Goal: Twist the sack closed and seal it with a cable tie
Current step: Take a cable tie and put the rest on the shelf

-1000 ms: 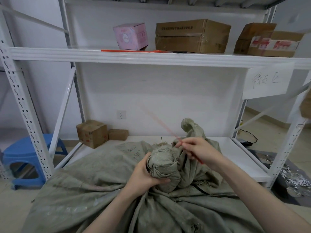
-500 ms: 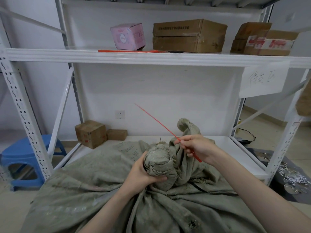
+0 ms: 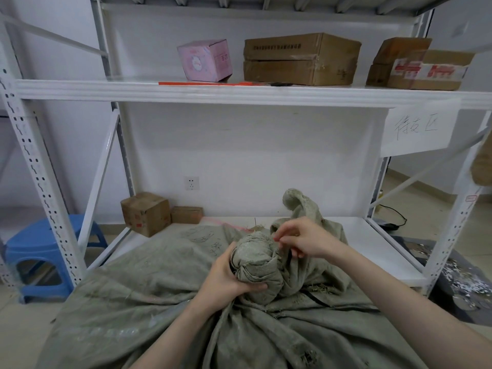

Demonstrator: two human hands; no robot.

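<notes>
Head view looked down on the grey-green sack point(image 3: 159, 302), which lay slumped in front of and partly over the lower shelf point(image 3: 372, 235). The left hand point(image 3: 226, 283) gripped the twisted neck point(image 3: 255, 262), fingers and thumb curled round the wad just under its bulge. The right hand point(image 3: 306, 241), just beyond it, pinched the red cable tie point(image 3: 239, 227) between thumb and fingertips. The strip ran off to the left as a faint blurred streak, so I could not tell whether it had gone round the neck at all.

To do this well, the left grip probably needed to be hard enough that the twist could not unwind. The tie was best led round the narrow part below the bulge, then its tip fed into the head and drawn tight.

Farther back on the shelf stood two cardboard boxes point(image 3: 145, 213) against a white wall with a socket point(image 3: 191, 183). A blue stool point(image 3: 40, 251) sat to the left. Above, the upper shelf point(image 3: 80, 91) carried a pink box point(image 3: 205, 59), brown cartons point(image 3: 300, 58) and spare red ties point(image 3: 202, 83).
</notes>
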